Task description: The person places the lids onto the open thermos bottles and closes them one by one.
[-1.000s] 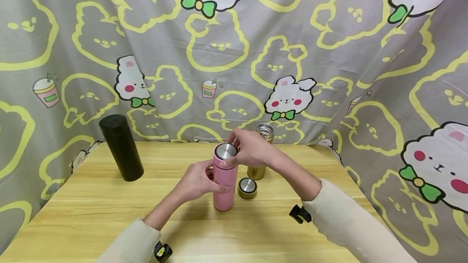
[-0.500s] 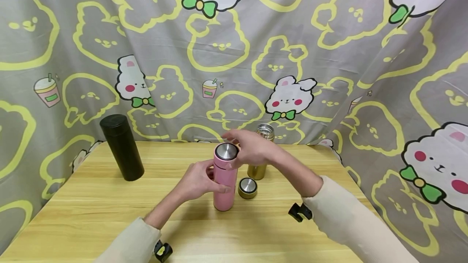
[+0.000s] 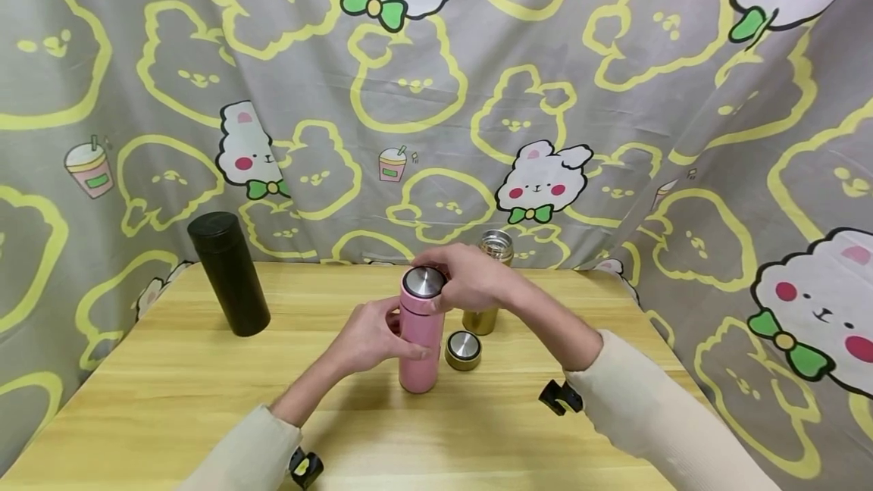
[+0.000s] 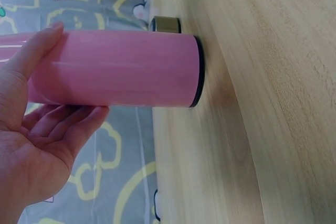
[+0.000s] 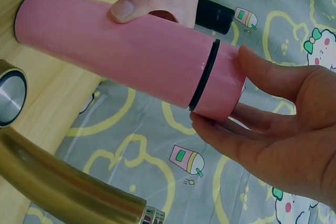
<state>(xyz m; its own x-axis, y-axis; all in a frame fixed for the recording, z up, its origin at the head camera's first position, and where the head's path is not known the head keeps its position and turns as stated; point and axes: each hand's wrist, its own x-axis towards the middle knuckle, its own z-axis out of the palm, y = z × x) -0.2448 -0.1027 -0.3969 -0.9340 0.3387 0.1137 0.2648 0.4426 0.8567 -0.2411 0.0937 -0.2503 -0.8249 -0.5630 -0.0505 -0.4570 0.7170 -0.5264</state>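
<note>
A pink thermos (image 3: 420,339) stands upright near the middle of the table. My left hand (image 3: 368,339) grips its body, thumb across the front and fingers behind, as the left wrist view also shows. At the top, my right hand (image 3: 470,279) holds the pink lid (image 5: 227,82) between thumb and fingers; the lid's steel disc (image 3: 424,282) faces up. In the right wrist view a dark ring shows between lid and body. Just right of the thermos lies a gold lid (image 3: 464,348), and behind my right hand a lidless gold thermos (image 3: 480,322) stands, partly hidden.
A tall black thermos (image 3: 232,279) with its lid on stands at the back left of the wooden table (image 3: 204,392). A patterned grey curtain (image 3: 423,157) hangs right behind the table and along its sides.
My right hand's fingers loosened and lifted a little off the lid half a second ago, then closed round it again. My left hand and the pink thermos have stayed in place.
</note>
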